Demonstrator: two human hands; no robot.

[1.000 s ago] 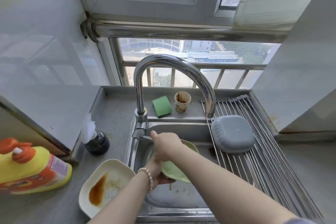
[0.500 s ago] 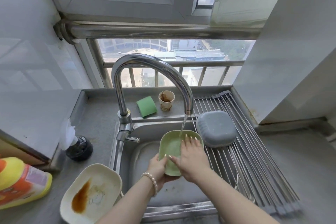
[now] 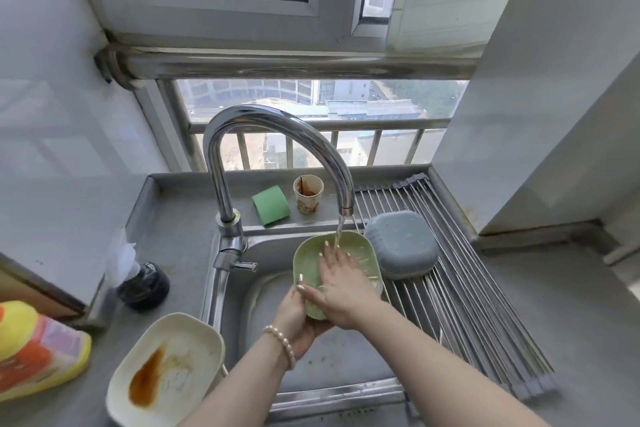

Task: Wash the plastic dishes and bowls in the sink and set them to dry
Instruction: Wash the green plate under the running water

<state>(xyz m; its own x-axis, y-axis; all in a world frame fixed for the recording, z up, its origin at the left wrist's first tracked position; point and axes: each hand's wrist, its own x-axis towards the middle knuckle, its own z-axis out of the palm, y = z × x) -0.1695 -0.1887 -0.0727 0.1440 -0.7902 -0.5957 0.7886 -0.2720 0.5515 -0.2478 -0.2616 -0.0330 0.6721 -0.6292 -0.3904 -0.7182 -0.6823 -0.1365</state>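
A light green plastic bowl (image 3: 308,258) is tilted over the steel sink (image 3: 263,291), under water running from the curved faucet (image 3: 277,135). My left hand (image 3: 299,314), a pearl bracelet on its wrist, grips the bowl's near rim from below. My right hand (image 3: 341,282) lies flat inside the bowl, fingers straight, fingertips in the stream. A grey plastic bowl (image 3: 401,244) lies upside down on the roll-up drying rack (image 3: 464,305). A cream dish (image 3: 166,371) smeared with brown sauce sits on the counter left of the sink.
A green sponge (image 3: 270,204) and a stained paper cup (image 3: 308,193) stand on the ledge behind the sink. A yellow and orange detergent bottle (image 3: 38,350) lies at far left, near a small black holder (image 3: 143,286). Walls close in on both sides.
My right hand left the faucet handle and now rubs inside the green bowl. Water has started running. The bowl was lifted under the stream.
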